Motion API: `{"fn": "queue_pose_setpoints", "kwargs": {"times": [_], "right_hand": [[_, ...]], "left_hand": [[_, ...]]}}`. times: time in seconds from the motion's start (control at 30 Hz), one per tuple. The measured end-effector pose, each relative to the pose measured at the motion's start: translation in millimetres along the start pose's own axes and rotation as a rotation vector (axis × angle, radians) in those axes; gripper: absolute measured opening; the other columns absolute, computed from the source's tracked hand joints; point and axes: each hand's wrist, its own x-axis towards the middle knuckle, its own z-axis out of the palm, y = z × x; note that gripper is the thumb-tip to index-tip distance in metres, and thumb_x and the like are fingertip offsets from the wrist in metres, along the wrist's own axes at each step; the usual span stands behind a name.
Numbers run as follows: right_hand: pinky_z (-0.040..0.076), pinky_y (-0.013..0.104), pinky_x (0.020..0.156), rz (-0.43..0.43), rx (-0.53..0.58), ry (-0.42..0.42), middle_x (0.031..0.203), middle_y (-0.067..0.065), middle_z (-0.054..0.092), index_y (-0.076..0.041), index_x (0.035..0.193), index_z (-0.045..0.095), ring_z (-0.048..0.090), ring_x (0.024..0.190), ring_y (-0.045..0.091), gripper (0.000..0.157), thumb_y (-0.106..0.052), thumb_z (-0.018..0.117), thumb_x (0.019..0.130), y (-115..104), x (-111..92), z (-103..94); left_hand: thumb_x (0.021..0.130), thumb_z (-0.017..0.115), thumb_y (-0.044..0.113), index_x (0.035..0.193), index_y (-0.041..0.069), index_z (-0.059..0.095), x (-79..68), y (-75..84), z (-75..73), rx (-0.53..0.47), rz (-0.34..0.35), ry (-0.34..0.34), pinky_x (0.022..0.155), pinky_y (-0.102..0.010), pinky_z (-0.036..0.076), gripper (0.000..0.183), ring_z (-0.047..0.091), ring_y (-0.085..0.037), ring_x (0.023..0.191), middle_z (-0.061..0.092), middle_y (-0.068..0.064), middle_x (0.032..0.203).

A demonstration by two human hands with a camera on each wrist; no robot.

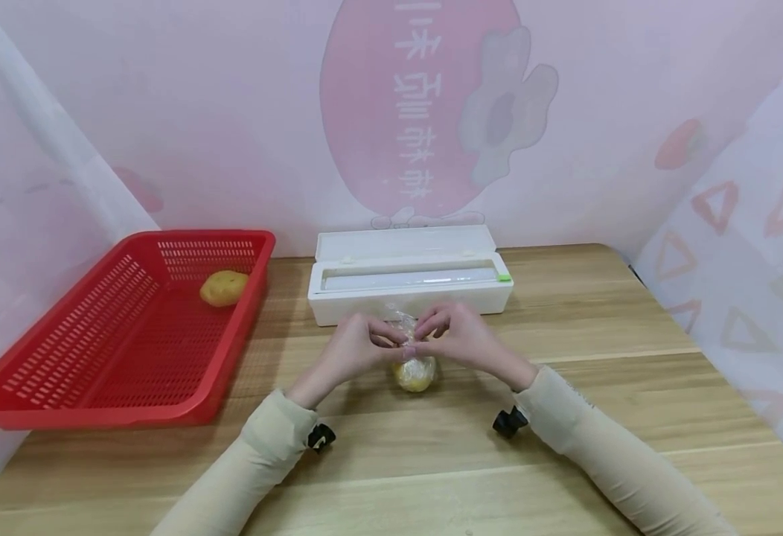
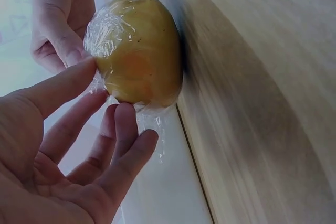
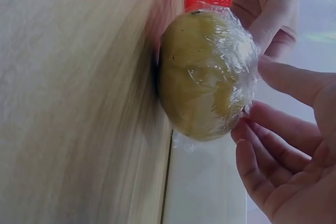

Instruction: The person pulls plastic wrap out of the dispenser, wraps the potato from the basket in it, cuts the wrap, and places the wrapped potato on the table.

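A potato [image 2: 144,51] sits on the wooden table, wrapped in clear plastic wrap [image 3: 231,51] that is bunched and crinkled over its top. My left hand [image 1: 362,348] pinches the gathered film between thumb and fingers from the left side. From the right, my right hand [image 1: 461,339] pinches the same film, and the two thumbs nearly meet above the potato. In the left wrist view a loose flap of film hangs past the potato's far side. Just behind the hands stands a white wrap dispenser box [image 1: 408,304], lid raised, with a roll [image 1: 408,279] inside.
To the left is a red plastic basket [image 1: 213,387] with perforated sides. A bare potato [image 1: 224,288] lies in it near the right wall. The wooden table [image 1: 599,313] meets a pink printed backdrop [image 1: 231,112] behind the box.
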Motion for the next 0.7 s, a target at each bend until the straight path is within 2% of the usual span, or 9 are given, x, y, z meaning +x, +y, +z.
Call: {"fn": "queue_pose_setpoints", "kwargs": {"times": [0.3,0.53,0.7], "right_hand": [[0.049,0.041,0.090,0.021,-0.052,0.013,0.100,-0.006,0.072,-0.014,0.086,0.081,0.063,0.103,0.015,0.012,-0.024,0.084,0.080,3.3,1.3,1.8],[0.050,0.042,0.087,0.020,-0.022,0.000,0.094,-0.007,0.070,-0.014,0.093,0.081,0.062,0.099,0.015,0.014,-0.020,0.083,0.081,3.8,-0.7,1.1],[0.051,0.040,0.083,0.046,-0.030,0.009,0.092,-0.005,0.068,-0.011,0.089,0.081,0.061,0.093,0.016,0.012,-0.018,0.084,0.080,-0.6,0.1,3.0]], "left_hand": [[0.080,0.084,0.019,0.106,0.015,0.077,1.7,-2.6,-1.5,-0.011,0.031,-0.041,0.070,-0.031,0.056,0.028,0.069,-0.016,0.087,0.070,0.000,0.106],[0.080,0.084,0.021,0.113,0.013,0.075,1.8,-1.3,-1.2,0.018,0.020,-0.068,0.072,-0.032,0.055,0.035,0.068,-0.017,0.089,0.070,-0.003,0.107],[0.080,0.084,0.023,0.115,0.012,0.074,1.0,-1.6,-1.8,0.040,0.026,-0.072,0.074,-0.032,0.055,0.037,0.068,-0.018,0.093,0.069,-0.005,0.112]]}}
